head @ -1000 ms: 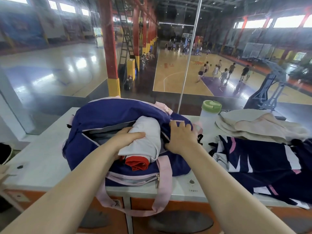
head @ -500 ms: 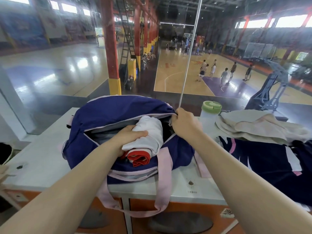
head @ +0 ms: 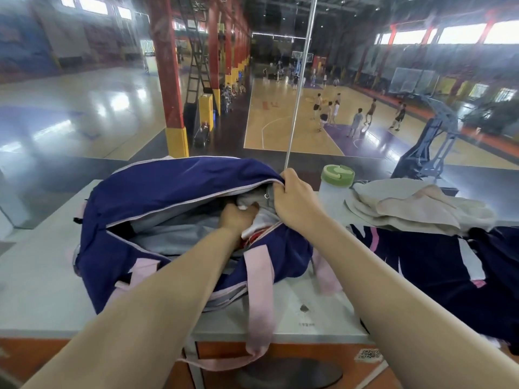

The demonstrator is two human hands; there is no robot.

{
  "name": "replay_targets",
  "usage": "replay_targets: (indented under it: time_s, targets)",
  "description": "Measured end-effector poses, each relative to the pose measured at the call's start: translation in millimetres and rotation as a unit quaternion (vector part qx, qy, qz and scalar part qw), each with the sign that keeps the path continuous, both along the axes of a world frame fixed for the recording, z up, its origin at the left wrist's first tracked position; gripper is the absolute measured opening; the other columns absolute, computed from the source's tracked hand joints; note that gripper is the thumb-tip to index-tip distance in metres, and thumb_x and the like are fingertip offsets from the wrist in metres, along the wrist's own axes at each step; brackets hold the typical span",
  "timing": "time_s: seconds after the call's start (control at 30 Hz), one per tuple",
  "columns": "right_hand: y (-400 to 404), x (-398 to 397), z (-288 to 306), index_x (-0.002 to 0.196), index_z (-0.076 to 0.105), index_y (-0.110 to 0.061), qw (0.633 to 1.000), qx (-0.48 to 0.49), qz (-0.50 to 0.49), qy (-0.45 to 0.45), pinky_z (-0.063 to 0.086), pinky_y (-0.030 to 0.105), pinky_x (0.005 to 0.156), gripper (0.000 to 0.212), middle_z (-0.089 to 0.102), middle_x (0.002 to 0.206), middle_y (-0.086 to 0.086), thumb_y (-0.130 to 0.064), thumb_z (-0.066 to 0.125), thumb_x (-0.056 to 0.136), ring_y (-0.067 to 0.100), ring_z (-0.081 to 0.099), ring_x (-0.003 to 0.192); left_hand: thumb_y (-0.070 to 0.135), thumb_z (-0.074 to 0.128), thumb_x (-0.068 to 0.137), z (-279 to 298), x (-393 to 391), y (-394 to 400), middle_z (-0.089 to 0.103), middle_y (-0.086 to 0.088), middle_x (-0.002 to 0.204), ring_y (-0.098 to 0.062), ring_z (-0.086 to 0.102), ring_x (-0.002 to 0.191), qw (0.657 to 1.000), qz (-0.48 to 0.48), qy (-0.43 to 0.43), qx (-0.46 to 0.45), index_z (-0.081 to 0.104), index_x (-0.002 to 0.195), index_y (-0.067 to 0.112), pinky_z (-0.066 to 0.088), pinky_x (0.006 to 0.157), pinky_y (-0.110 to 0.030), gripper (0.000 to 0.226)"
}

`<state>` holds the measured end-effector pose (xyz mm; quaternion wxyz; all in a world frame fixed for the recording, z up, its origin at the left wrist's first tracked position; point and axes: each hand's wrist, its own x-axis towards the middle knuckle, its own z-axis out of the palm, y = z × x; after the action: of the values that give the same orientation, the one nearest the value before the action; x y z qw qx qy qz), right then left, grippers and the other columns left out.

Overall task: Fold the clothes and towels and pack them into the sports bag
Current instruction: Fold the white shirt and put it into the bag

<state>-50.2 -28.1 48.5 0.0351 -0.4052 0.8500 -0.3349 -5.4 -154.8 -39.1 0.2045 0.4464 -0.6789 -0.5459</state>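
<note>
From the single head view we saw one navy-blue fabric sports bag with pale pink straps [head: 157,192] lying unzipped on a pale grey tabletop [head: 42,265]. We had two hands at its opening. Our right hand [head: 295,203] was curled tight around the far right end of the bag's upper flap, pinching the fabric beside the zipper and holding it up. Our left hand [head: 237,219] reached inside the opening, its fingers bent over one rolled white-and-red garment [head: 257,228] at the right end of the bag, pressing on it; we could not tell whether they closed around it. To the right of the bag stood one translucent bottle with a green lid [head: 335,183]. Just beside the bottle lay one crumpled beige towel [head: 415,209], resting partly on one dark navy garment with white and pink stripes [head: 438,265] spread across the right part of the table. Two pink straps hung over the bag's near side.
</note>
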Motion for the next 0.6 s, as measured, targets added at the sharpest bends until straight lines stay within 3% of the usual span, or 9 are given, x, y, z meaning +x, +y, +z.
replay_targets:
  time_s: [0.13,0.23,0.3,0.47,0.6]
  targets:
    - [2.4,-5.6,-7.1,0.106,0.04,-0.021,0.999,0.002,-0.015,0.044,0.051,0.041,0.077,0.007,0.059,0.093,0.002,-0.026,0.035,0.102,0.023,0.056,0.079,0.061,0.055,0.081,-4.0,-4.8,3.9,0.061,-0.015,0.129,-0.033,0.058,0.117,0.977,-0.094,-0.12,-0.147,0.054,0.129,0.006,0.045,0.093,-0.035,0.073]
    - [2.7,-10.2,-13.9,0.101,0.037,-0.023,0.996,0.006,-0.023,0.086,0.052,0.045,0.078,0.002,0.06,0.088,0.002,-0.024,0.036,0.101,0.027,0.058,0.077,0.083,0.037,0.067,4.4,1.7,2.6,0.049,-0.002,0.143,-0.029,0.047,0.129,0.912,-0.233,-0.256,-0.221,0.043,0.14,0.019,0.035,0.104,-0.04,0.098]
    - [2.5,-12.0,-18.8,0.098,0.036,-0.023,0.995,0.012,-0.028,0.096,0.053,0.048,0.078,0.002,0.06,0.086,0.002,-0.024,0.036,0.1,0.03,0.058,0.076,0.088,0.035,0.066,8.4,9.8,2.6,0.04,-0.005,0.15,-0.032,0.036,0.136,0.887,-0.247,-0.293,-0.259,0.034,0.145,0.021,0.027,0.107,-0.045,0.104]
    - [10.4,-16.7,-24.1,0.103,0.047,-0.018,0.995,0.015,-0.02,0.097,0.048,0.037,0.071,0.009,0.059,0.085,0.002,-0.022,0.04,0.099,0.028,0.057,0.077,0.083,0.046,0.074,23.0,27.1,21.3,0.044,-0.015,0.145,-0.036,0.04,0.131,0.91,-0.156,-0.251,-0.291,0.037,0.141,0.009,0.035,0.107,-0.042,0.1]
    - [15.9,-17.4,-23.8,0.097,0.05,-0.018,0.995,0.011,-0.023,0.1,0.035,0.03,0.064,0.008,0.056,0.081,0.001,-0.021,0.043,0.097,0.024,0.052,0.073,0.072,0.039,0.087,25.8,30.3,27.6,0.026,-0.01,0.158,-0.031,0.026,0.143,0.895,-0.251,-0.209,-0.305,0.023,0.151,0.023,0.022,0.114,-0.04,0.083]
